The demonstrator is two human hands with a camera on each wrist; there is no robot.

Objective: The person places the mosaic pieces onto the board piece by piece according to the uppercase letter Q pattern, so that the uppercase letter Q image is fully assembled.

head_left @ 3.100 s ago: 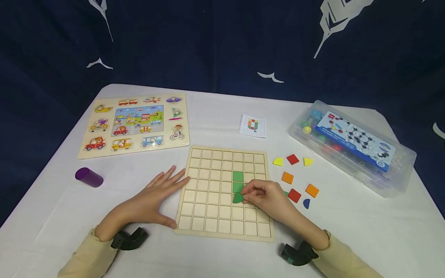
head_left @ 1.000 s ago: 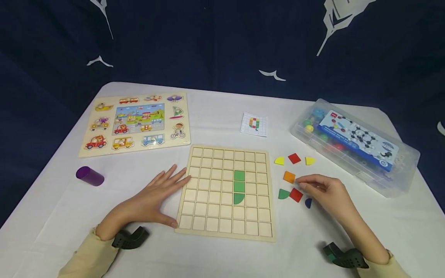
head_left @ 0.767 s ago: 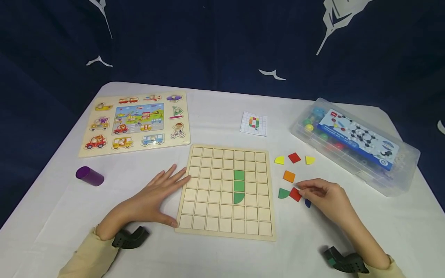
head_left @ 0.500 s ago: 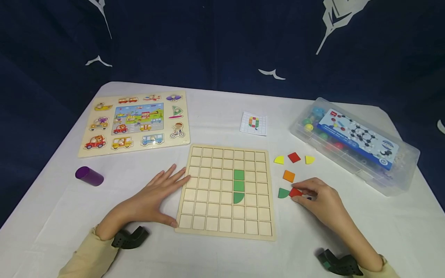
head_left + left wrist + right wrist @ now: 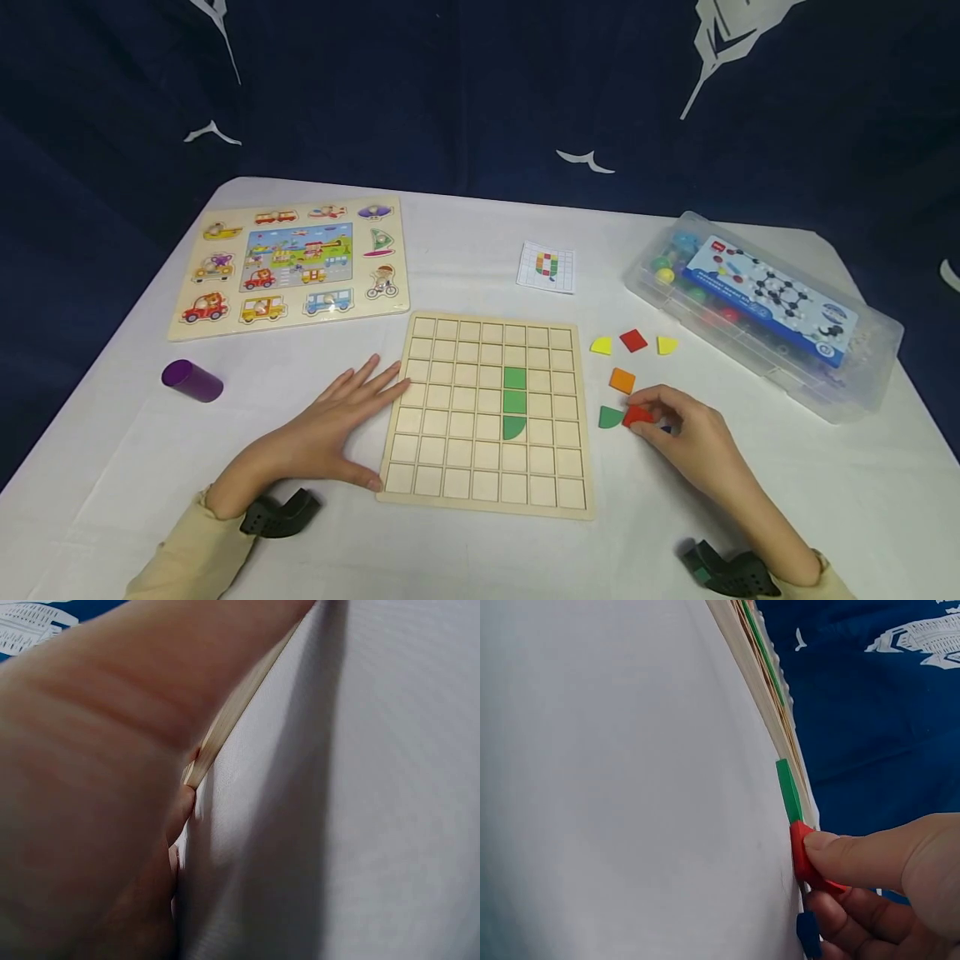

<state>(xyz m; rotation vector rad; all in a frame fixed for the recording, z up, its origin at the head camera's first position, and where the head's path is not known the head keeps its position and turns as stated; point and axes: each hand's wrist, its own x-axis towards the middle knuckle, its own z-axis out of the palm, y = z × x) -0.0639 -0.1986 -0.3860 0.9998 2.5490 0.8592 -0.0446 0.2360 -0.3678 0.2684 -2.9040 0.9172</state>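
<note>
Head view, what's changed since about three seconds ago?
The right hand let go of the green quarter-circle on the wooden grid board, moved rightward, and now pinches the nearer red square. The left hand stayed at the board's left edge, and the pattern card stayed put.

In the left wrist view, a broad shadow darkens the tablecloth [image 5: 292,825].
</note>
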